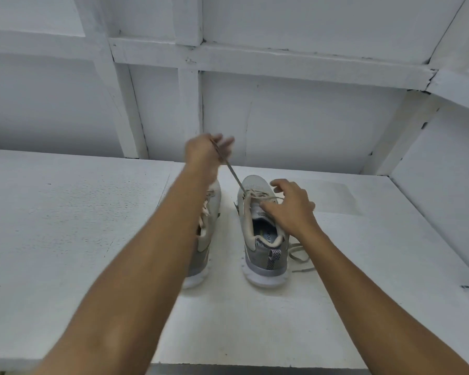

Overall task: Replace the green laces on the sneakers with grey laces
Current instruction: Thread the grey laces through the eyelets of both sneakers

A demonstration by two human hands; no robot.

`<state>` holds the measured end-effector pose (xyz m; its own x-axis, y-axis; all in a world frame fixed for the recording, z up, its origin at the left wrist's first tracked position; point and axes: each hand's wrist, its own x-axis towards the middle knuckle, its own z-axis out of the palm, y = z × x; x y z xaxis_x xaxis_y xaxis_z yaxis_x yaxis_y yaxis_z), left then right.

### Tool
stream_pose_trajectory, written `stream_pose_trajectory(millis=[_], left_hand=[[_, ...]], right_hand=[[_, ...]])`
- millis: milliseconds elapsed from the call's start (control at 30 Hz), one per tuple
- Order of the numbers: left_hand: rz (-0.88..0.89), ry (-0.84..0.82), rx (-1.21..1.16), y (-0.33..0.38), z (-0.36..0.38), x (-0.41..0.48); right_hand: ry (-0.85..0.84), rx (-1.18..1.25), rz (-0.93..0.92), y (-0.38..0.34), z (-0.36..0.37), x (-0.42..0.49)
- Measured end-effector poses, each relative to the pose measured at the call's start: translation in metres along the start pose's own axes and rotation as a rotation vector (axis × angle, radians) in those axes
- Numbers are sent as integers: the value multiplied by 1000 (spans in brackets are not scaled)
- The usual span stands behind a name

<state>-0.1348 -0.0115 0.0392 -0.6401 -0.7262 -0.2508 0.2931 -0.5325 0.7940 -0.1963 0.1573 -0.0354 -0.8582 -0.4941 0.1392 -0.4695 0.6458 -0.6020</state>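
Observation:
Two grey sneakers stand side by side on a white table, toes pointing away from me. My left forearm hides much of the left sneaker (210, 212). My left hand (205, 151) is raised above and beyond the shoes and grips a grey lace (234, 178), which runs taut down to the front eyelets of the right sneaker (257, 247). My right hand (289, 205) rests on the tongue and lacing of the right sneaker, fingers curled over it. A loose end of grey lace (299, 255) lies on the table to the right of that shoe's heel.
The white table (79, 226) stretches wide to the left and right of the shoes. A white panelled wall (282, 117) rises behind it. The table's front edge (255, 365) is close to me.

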Motion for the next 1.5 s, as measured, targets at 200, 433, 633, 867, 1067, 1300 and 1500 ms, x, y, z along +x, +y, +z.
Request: stream_pose_trajectory(millis=[200,433,633,867,1067,1300,1500], left_hand=[[189,14,-3,88,-15,30],[-23,-528,1751,-15,-9,10],[10,-539,1919,-26,-16,10],[64,-520,1972,2,-16,15],[27,-530,1787,11,-10,10],[174,-603,1622,-3,5,-10],[322,-600,1499,-38,7,-13]], right_hand=[[141,339,201,20,0,-42],[130,470,222,9,6,-48],[145,415,221,11,5,-46],[146,418,231,12,7,-46],[114,358,224,10,1,-38],[-66,155,198,1,-13,-12],[-140,87,179,-1,-20,-7]])
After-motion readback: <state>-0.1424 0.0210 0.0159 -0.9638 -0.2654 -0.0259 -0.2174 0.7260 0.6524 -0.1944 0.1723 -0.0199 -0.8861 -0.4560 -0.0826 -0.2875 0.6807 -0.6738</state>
